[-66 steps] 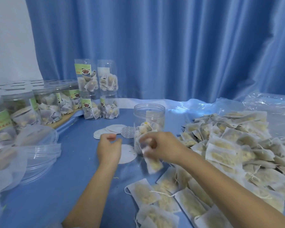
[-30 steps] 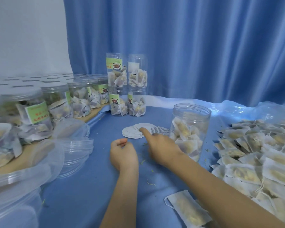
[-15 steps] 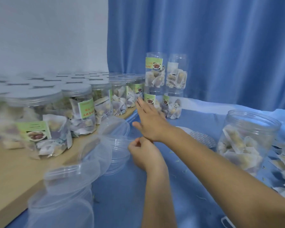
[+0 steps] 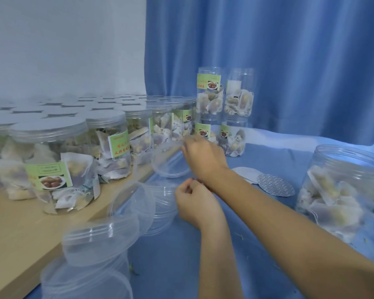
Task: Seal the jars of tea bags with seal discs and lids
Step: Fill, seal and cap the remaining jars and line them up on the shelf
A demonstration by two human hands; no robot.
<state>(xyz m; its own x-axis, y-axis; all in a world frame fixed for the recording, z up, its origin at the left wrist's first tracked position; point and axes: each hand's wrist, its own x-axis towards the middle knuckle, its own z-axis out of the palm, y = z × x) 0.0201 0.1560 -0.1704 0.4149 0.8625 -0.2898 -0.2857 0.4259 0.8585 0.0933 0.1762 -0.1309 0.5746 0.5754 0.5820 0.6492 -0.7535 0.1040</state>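
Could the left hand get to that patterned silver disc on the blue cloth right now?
Probably not directly: the right forearm lies across between the left hand and the patterned disc, so it would need to move first.

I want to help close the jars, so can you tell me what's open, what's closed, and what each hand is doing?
Jar on the right: open, no lid, tea bags inside.
Jars on the wooden board: closed with lids.
Stacked jars: upright, two stacks of two.
Clear lid: lifted, pinched at its rim by the right hand.
Loose lids: piled, unused.
Seal discs: lying flat on the cloth.
Left hand: curled; grip contents unclear.
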